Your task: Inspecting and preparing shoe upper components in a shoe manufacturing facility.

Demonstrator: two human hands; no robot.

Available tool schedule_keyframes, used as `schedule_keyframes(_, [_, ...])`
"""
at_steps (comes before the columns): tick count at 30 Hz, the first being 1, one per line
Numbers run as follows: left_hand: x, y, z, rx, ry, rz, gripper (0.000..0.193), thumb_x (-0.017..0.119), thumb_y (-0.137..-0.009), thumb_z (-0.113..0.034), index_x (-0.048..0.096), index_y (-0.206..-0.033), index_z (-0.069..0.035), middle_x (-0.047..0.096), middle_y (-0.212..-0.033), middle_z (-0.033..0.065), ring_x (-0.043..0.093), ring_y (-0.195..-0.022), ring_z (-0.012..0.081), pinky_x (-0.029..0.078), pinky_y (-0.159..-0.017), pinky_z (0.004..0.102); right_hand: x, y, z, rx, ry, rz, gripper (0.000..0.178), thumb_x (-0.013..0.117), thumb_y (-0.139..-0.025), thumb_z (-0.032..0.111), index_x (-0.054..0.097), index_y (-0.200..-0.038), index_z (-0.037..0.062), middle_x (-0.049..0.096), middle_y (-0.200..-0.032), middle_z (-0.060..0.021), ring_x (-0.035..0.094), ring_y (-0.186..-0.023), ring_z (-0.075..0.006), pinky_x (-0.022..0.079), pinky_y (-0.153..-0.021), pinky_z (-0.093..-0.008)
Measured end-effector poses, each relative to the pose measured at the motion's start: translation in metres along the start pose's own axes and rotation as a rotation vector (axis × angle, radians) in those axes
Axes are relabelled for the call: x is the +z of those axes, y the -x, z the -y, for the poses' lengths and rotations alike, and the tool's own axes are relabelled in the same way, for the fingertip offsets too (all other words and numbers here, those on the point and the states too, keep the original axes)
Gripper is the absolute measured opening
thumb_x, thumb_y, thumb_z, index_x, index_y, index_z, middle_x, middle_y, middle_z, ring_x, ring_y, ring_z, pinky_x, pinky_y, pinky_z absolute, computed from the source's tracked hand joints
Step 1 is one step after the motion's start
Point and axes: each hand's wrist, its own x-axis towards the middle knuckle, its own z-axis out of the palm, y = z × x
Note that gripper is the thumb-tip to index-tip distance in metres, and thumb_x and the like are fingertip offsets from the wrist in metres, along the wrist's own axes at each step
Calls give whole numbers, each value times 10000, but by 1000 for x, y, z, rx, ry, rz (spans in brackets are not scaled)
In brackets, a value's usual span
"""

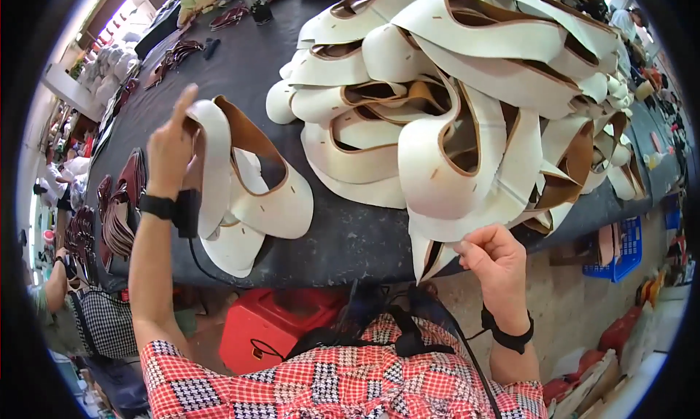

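Observation:
My left hand (169, 153) is beside a small set of white shoe uppers (281, 204) with brown lining on the left of the table. Its index finger points up and away, and the hand touches the uppers' left edge; its other fingers are partly hidden. My right hand (499, 262) is closed at the table's front edge, thumb and index finger pinched on the lower edge of a white shoe upper (437, 189). That upper lies at the front of a big heap of similar white uppers (364, 153), curved and overlapping, with brown inner sides.
The dark-covered table (343, 251) carries stacks of dark red pieces (120, 226) at the left. A red plastic stool (266, 320) stands below the front edge, and a blue crate (620, 251) lies at the right. Another person's arm (55, 284) shows at far left.

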Motion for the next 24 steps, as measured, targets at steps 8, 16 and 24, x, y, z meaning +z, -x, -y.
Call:
schedule_keyframes(8, [9, -59, 21, -181, -356, 75, 569, 458, -857, -127, 270, -1384, -230, 514, -1224, 225, 574, -1014, 386, 455, -840, 475, -56, -16, -5, -222, 213, -376, 99, 579, -843, 56, 535, -917, 6, 532, -727, 26, 472, -660, -35, 395, -602, -182])
schedule_keyframes(16, [30, -26, -11, 161, -31, -256, 560, 466, -813, 9, 370, -1350, -115, 448, -1318, 187, 442, -1218, 318, 370, -992, 393, -118, -8, -21, -311, 313, -514, 79, 584, -864, 64, 552, -902, 3, 525, -730, 24, 467, -671, -42, 381, -603, -182])
schedule_keyframes(24, [0, 93, -323, 665, 534, 274, 393, 671, -721, -193, 559, -1091, -123, 584, -1029, 93, 581, -953, 252, 490, -766, 401, -143, -40, -31, -457, 1056, -279, 285, 682, -741, 91, 559, -992, 37, 521, -1104, -123, 579, -793, -283, 471, -671, -387])
